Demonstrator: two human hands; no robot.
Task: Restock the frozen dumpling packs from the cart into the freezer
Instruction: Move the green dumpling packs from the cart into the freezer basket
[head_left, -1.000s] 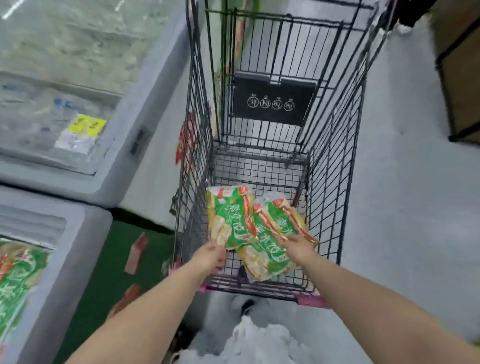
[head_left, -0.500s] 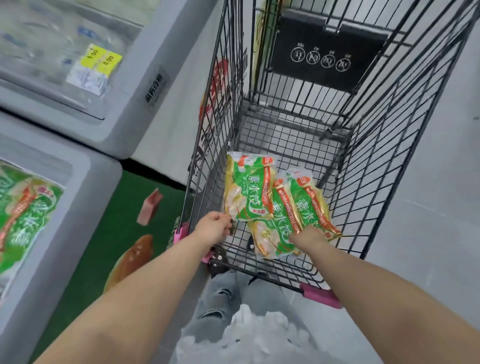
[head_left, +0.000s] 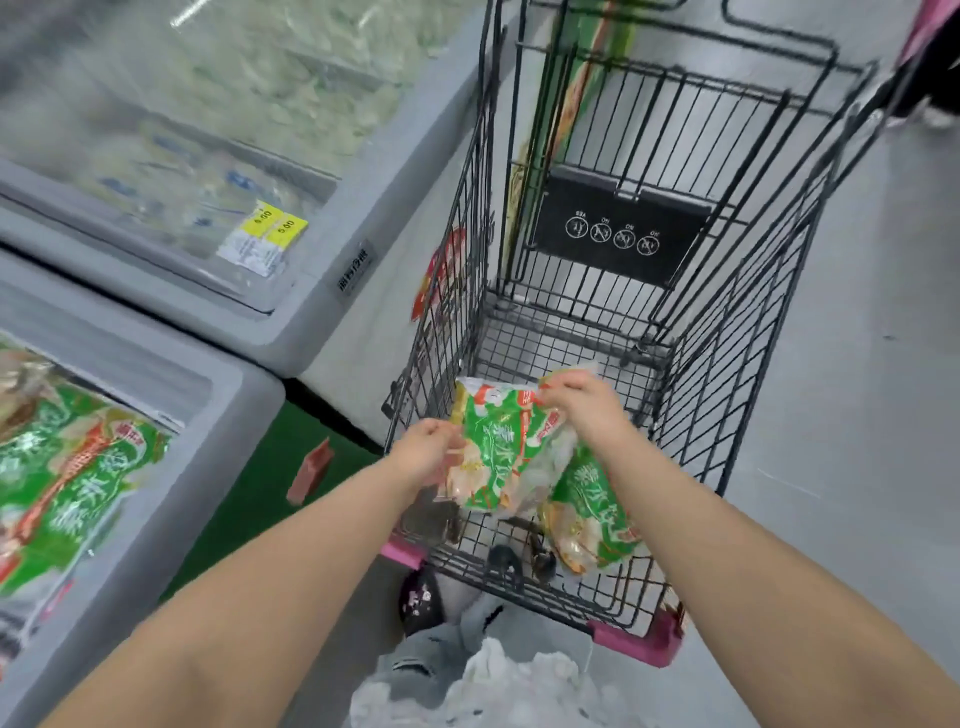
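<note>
A wire cart (head_left: 457, 322) stands just beside two freezers (head_left: 223, 415) on its left; open floor (head_left: 857, 415) lies to its right. Between the cart's walls, both hands hold one green pack (head_left: 498, 447) tilted above the cart bottom. The left hand (head_left: 428, 452) grips its left edge and the right hand (head_left: 587, 400) pinches its top corner. A second pack (head_left: 592, 514) lies below.

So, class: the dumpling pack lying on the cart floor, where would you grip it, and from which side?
The lower pack lies on the cart floor, its far end under the upper pack held by the left hand and right hand. Its near end is bare, so probably pinch that edge, coming down from above on the person's side.
</note>
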